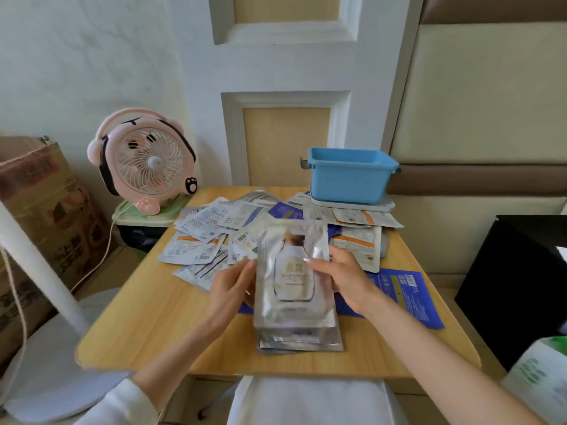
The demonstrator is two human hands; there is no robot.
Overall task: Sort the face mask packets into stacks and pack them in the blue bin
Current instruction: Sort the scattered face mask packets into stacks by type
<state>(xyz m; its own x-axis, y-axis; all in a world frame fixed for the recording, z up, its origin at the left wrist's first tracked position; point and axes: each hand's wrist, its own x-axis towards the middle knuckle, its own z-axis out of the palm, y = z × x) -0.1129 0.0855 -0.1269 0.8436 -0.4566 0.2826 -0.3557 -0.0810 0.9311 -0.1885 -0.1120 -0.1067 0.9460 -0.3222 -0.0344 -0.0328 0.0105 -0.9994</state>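
Silver foil face mask packet with a bottle print: held near centre, just above a stack of silver packets on the wooden tabletop. Left hand: grip pinches the packet's left edge. Right hand: grip pinches its right edge, thumb on the front. Loose white packets lie farther back. Blue plastic bin stands far right.

Scene lit brightly and evenly by soft diffuse light, only faint shadows cast on the table, glare reflected off the packet, straight lines bent at the edges by wide-angle distortion, fine print softened by blur
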